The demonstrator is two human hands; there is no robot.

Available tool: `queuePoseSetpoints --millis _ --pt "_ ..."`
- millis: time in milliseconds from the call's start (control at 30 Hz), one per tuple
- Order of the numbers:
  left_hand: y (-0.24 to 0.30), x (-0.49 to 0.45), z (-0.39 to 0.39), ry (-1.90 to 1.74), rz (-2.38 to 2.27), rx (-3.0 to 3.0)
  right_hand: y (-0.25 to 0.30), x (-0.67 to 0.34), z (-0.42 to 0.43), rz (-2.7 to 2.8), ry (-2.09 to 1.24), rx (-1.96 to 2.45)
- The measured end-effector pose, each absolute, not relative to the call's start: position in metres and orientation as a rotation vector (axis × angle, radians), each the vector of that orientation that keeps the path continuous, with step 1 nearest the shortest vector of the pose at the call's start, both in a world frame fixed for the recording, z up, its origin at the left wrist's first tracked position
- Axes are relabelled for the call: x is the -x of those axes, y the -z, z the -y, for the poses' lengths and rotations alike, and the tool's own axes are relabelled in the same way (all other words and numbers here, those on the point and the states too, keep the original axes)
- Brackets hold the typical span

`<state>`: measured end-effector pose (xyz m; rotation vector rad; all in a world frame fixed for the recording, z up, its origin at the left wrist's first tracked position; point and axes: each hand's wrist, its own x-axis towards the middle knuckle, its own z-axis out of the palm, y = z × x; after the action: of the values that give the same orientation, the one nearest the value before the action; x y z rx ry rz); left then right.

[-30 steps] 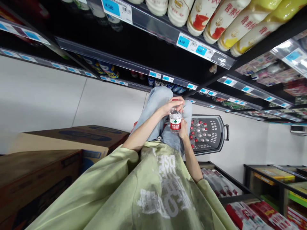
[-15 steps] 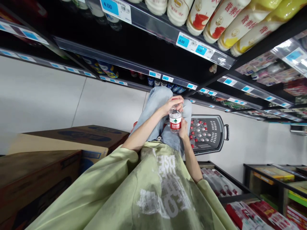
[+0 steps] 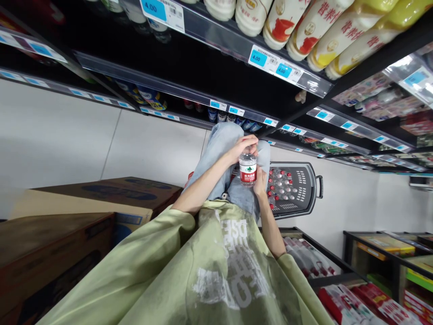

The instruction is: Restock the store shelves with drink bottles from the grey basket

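A clear water bottle [image 3: 248,170] with a red, white and green label stands upright in front of my knees. The fingers of my left hand [image 3: 245,145] are curled round its top, so the cap is mostly hidden. Lower down, my right hand [image 3: 260,181] grips the bottle's right side near the label. Just right of my legs, a dark shopping basket [image 3: 299,210] sits on the floor with several small clear red-capped bottles [image 3: 281,184] inside.
Black shelves [image 3: 189,85] with price tags run across the front, with yellow-and-white drink bottles [image 3: 313,36] at the top. Large cardboard boxes [image 3: 101,194] stand at the left. Low racks of goods [image 3: 338,271] are at the lower right.
The bottle has turned slightly in my hands, so its label faces a little more to the right. My left fingers have shifted slightly at its top.
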<state>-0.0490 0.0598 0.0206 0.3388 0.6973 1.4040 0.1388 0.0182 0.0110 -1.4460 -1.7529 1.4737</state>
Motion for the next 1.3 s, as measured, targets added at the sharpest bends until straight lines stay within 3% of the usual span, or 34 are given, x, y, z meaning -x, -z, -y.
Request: queuePoseSetpoints --millis 1300 --pt "-0.027 0.055 -0.060 -1.339 -0.725 -0.323 -0.005 -0.142 -0.017 1.765 -1.505 1.434"
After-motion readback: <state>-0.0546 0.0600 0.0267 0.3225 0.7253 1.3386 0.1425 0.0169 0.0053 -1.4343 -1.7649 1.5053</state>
